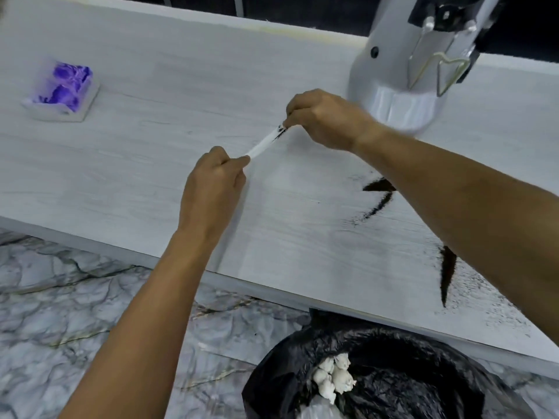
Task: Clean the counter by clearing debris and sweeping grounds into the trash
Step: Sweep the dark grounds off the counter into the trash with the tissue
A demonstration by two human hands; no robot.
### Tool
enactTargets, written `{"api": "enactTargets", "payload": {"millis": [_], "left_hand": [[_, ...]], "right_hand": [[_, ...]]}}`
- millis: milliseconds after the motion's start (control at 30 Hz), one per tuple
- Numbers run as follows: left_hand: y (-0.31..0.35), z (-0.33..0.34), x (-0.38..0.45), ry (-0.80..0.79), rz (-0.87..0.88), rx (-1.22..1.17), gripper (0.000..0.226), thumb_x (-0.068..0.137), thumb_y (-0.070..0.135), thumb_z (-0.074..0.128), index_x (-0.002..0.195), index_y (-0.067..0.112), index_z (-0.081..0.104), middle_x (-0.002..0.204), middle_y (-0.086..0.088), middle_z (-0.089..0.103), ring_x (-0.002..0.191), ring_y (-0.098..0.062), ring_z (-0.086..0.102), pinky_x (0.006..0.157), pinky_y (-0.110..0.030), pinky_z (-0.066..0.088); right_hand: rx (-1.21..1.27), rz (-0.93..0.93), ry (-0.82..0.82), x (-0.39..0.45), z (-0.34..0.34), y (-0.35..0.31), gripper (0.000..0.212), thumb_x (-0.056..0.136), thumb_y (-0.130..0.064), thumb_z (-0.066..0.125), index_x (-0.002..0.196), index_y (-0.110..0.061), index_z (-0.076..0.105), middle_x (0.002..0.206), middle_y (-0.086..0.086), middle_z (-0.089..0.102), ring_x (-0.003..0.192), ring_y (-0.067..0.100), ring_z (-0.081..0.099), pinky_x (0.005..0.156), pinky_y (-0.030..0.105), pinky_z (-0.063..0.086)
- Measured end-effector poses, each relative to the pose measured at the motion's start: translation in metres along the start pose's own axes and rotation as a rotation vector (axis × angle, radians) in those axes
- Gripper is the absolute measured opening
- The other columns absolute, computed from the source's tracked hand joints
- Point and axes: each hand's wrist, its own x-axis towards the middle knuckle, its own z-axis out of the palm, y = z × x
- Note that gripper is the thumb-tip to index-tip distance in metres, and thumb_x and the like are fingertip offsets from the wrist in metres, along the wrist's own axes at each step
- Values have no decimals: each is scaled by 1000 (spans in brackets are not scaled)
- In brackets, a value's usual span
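Both hands are over the middle of the pale wood-grain surface [121,164], holding one white strip [262,144] stretched between them. The left hand [211,189] pinches its near end; the right hand [323,119] pinches its far end, where dark grounds cling. Streaks of black grounds [379,196] lie on the surface at the right, partly under the right forearm, with a scatter near the front edge. A trash bin lined with a black bag [393,373] stands on the floor below that edge, holding crumpled white paper [332,378]. A white machine [402,71] stands far right; a purple-patterned pack [65,89] lies far left.
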Motion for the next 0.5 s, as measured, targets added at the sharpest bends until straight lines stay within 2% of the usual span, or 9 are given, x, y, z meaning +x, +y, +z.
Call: {"api": "enactTargets", "payload": {"millis": [200, 300, 400, 500], "left_hand": [[-50, -5, 4, 3, -101, 30, 29, 94, 7, 59, 121, 7, 69, 86, -11, 53, 73, -28, 53, 57, -44, 50], [-61, -2, 2, -2, -118, 8, 27, 95, 10, 59, 120, 7, 69, 88, -10, 53, 73, -27, 53, 58, -44, 50], [-64, 0, 3, 5, -116, -16, 27, 95, 8, 58, 119, 7, 70, 97, -9, 57, 82, -25, 56, 63, -38, 49], [-63, 1, 7, -7, -189, -33, 28, 93, 11, 56, 116, 10, 72, 106, -7, 59, 89, -24, 57, 71, -29, 44]], "right_hand": [[62, 26, -56, 65, 36, -21, 32, 93, 2, 54, 112, -15, 74, 115, 5, 66, 102, 34, 60, 75, 39, 52], [118, 49, -121, 80, 46, -26, 27, 93, -4, 55, 109, -14, 75, 116, 3, 65, 103, 31, 60, 79, 39, 52], [188, 83, -193, 84, 50, -25, 25, 93, -8, 57, 109, -15, 75, 115, 1, 64, 103, 24, 61, 84, 38, 51], [263, 158, -233, 87, 43, -23, 28, 90, -12, 56, 106, -18, 77, 112, -2, 66, 101, 15, 61, 90, 30, 50]]}}
